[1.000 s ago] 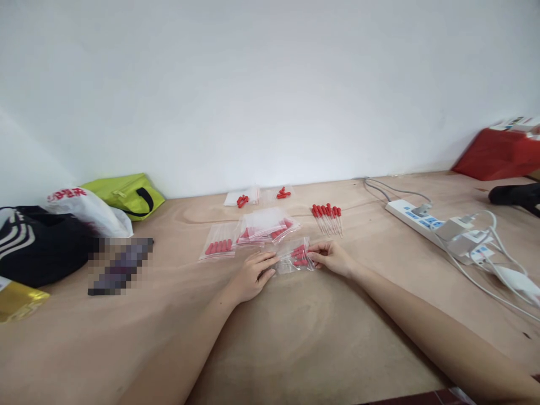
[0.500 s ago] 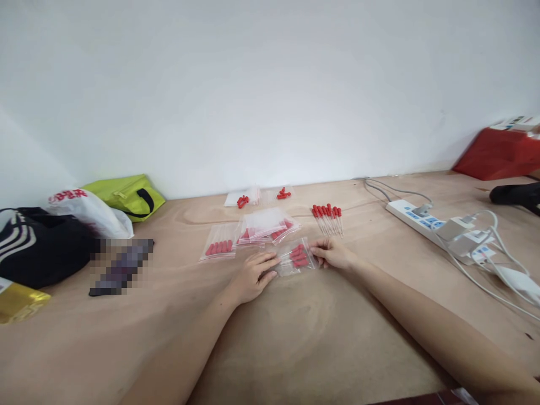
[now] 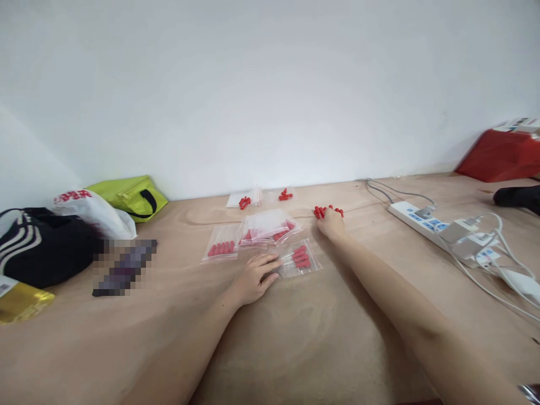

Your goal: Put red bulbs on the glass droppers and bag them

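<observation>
A clear zip bag [image 3: 314, 264] lies on the wooden table with several red-bulbed glass droppers [image 3: 301, 256] in it, their thin tubes pointing left. My left hand [image 3: 256, 275] holds the left end of this bag against the table, fingers over it and thumb lower down. Farther off, my right hand [image 3: 331, 225] is over a group of loose droppers [image 3: 318, 212]. Their red bulbs show around it, but its fingers are largely hidden. Left of the bag lie a filled bag of droppers [image 3: 221, 248] and overlapping zip bags [image 3: 270, 223].
Near the wall are two small piles of red bulbs [image 3: 244, 202] [image 3: 285, 194]. A power strip [image 3: 415, 216] with plugs and white cables lies to the right, before a red bag [image 3: 500, 154]. At left stand a green bag [image 3: 129, 194], a white plastic bag [image 3: 88, 211] and a black bag [image 3: 54, 242].
My right hand has let go of the zip bag's right edge and moved away from me to the loose droppers. My left hand stays at the bag's left end.
</observation>
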Available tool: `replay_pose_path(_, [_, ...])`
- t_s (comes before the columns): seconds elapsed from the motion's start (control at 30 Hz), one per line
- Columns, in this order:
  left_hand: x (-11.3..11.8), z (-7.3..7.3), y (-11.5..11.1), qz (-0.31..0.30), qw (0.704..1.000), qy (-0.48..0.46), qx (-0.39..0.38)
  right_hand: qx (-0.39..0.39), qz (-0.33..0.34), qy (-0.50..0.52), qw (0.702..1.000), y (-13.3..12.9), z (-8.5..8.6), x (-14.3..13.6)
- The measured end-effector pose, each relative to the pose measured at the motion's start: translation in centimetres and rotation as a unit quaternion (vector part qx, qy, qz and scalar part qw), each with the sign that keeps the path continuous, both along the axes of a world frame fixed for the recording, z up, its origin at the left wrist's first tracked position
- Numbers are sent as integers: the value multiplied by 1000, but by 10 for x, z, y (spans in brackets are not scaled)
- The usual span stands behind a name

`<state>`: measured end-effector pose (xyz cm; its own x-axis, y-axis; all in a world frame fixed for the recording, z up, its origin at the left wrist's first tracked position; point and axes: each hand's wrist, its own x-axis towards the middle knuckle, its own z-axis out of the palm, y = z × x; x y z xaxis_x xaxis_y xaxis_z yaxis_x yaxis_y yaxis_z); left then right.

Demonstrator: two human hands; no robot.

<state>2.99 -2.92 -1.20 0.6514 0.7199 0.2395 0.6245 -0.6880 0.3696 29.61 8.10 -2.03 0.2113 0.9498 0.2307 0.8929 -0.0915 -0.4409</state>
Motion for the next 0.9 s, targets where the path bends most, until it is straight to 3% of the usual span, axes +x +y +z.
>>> replay_pose_path(0.13, [1,1,0,4,1000,3,-12,9,-28,16,999,-4,5,-2])
replay_pose_path(0.2, [1,1,0,4,1000,3,-14,24,-5,56,998,-13,7,-1])
replay_pose_path(0.27, [1,1,0,2,1000,4,-16,41,43,159,986,-26,5,1])
replay_pose_path(0.37, [1,1,0,-2,1000,11,-23,49,101,365,924,-51,-3,2])
replay_pose_path(0.47, [0,1,1,-3,999,17,-34,64,113,489,863,-71,-10,-3])
replay_pose_path(0.6, [0,2,0,-3,999,18,-44,93,99,540,830,-80,-14,-12])
replay_pose_path(0.9, [0,2,-1,-10,999,9,-31,103,91,580,803,-84,-16,-25])
